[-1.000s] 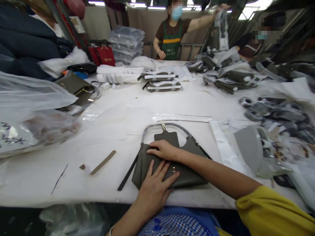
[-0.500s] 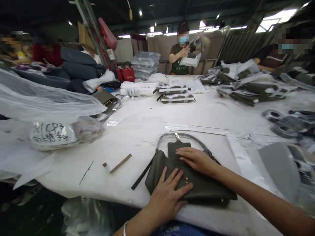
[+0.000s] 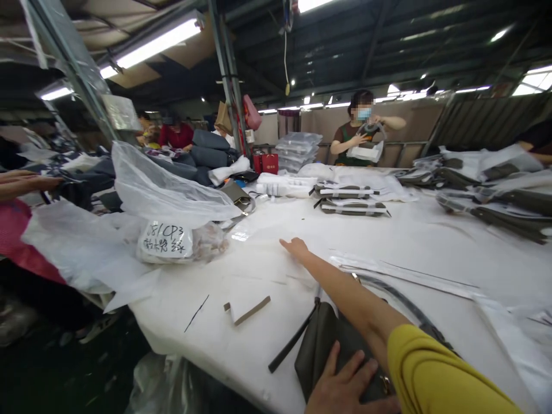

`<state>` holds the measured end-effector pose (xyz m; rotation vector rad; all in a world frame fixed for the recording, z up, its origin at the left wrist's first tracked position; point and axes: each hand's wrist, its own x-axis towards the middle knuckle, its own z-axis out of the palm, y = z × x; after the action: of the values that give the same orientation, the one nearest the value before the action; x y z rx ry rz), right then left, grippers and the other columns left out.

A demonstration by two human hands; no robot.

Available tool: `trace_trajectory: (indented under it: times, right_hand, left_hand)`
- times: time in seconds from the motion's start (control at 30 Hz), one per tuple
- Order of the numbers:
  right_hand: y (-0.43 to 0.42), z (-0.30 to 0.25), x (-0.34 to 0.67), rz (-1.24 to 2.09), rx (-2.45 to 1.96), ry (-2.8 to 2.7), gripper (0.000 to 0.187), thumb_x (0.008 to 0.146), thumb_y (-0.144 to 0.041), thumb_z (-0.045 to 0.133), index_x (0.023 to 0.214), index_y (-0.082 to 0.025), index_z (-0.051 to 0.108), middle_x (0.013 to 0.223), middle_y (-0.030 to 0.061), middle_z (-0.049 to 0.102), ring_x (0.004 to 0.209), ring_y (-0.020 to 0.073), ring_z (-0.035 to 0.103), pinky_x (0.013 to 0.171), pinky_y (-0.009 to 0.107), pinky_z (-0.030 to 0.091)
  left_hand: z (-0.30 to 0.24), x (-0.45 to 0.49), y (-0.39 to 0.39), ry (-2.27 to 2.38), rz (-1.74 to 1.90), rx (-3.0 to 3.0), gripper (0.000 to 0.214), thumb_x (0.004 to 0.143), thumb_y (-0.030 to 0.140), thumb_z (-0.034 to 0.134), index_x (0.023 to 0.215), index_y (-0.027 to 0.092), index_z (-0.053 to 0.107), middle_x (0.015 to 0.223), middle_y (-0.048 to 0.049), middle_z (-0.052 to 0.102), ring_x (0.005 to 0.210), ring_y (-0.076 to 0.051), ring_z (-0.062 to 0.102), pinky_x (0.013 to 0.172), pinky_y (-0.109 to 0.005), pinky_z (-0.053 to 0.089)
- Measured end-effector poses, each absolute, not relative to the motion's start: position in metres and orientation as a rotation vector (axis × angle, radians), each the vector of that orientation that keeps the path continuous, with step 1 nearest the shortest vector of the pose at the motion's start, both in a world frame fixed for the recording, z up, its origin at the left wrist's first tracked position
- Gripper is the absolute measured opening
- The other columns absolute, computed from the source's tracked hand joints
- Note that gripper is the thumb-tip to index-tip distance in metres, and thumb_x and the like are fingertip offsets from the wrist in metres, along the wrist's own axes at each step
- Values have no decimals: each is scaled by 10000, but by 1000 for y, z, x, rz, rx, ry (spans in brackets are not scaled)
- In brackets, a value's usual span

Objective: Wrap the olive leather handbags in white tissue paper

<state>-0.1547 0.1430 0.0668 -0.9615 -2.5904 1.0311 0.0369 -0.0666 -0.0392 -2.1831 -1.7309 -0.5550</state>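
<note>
A dark olive handbag (image 3: pixel 321 348) with a thin strap lies at the near edge of the white table (image 3: pixel 414 241). My left hand (image 3: pixel 345 386) rests flat on the bag, fingers spread. My right hand (image 3: pixel 295 248) is stretched out far over the table to the left, fingers extended, holding nothing, near a clear plastic bag (image 3: pixel 170 198) and a labelled packet (image 3: pixel 166 240). My yellow sleeve (image 3: pixel 435 376) crosses over the bag.
A tan strip (image 3: pixel 250 310) lies near the table's front left. Wrapped bags (image 3: pixel 351 198) are stacked mid-table, more (image 3: pixel 495 190) at the right. A person in a green apron (image 3: pixel 360 135) stands across the table; another person's hand (image 3: pixel 23 183) shows at far left.
My right hand left the bag and reached forward-left across the table. The camera tilted up and turned left. My left hand stays on the bag.
</note>
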Motion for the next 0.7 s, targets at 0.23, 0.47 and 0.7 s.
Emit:
trace_trajectory:
  times: [0.23, 0.47, 0.7]
  right_hand:
    - [143, 88, -151, 1182, -767, -2364, 297, 950, -423, 573, 987, -135, 635, 886, 24, 654, 743, 146, 620, 683, 307, 536]
    - [161, 190, -26, 693, -449, -2239, 358, 874, -537, 560, 925, -184, 555, 826, 41, 632, 798, 198, 588, 714, 300, 469]
    - [80, 214, 134, 143, -61, -2945, 144, 912, -228, 491, 956, -255, 625, 1202, 65, 682, 1012, 265, 636, 818, 390, 480]
  left_hand:
    - [-45, 40, -60, -1757, -528, -2151, 453, 978, 455, 488, 1425, 474, 419, 1443, -7, 539, 1330, -249, 515, 1114, -546, 419]
    - [14, 26, -86, -1922, -691, -2429, 597, 975, 564, 420, 1523, 423, 230, 1588, -65, 342, 1462, -259, 311, 1164, -585, 293]
    - [16, 37, -84, -2028, -671, -2417, 612, 935, 481, 574, 1490, 431, 322, 1569, -47, 377, 1447, -272, 333, 1184, -591, 217]
